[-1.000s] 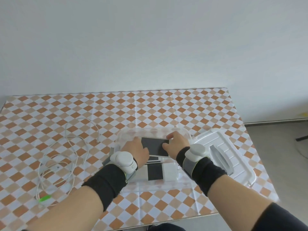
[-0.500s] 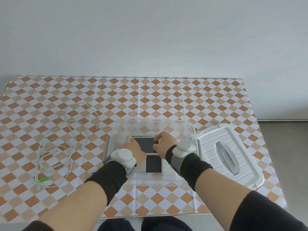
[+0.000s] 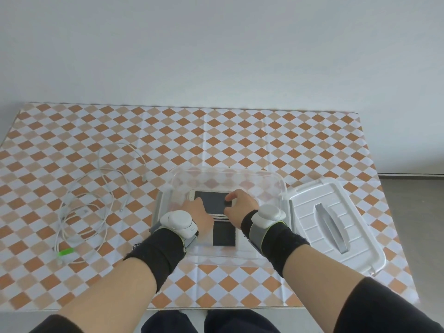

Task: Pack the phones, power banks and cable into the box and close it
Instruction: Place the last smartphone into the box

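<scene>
Both hands are down inside the box (image 3: 276, 179), on the top phone (image 3: 211, 200), which lies flat with its long axis running left-right between them. Left hand (image 3: 198, 212) rests at its left end, fingers curled, grip hidden; right hand (image 3: 239, 205) pinches the right end with curled fingertips. Another phone (image 3: 223, 234) sits nearer the body, under the wrists. Cable (image 3: 81, 212) is loose on the tabletop, well left of the left hand, so that hand is nearer it. Lid (image 3: 336, 227) lies just right of the right wrist.

We see a clear, glossy plastic box (image 3: 276, 179) beside its matt white plastic lid (image 3: 310, 212). The phone (image 3: 211, 200) screen looks smooth and dark; a checked tablecloth (image 3: 240, 131) looks creased and slightly shiny.
</scene>
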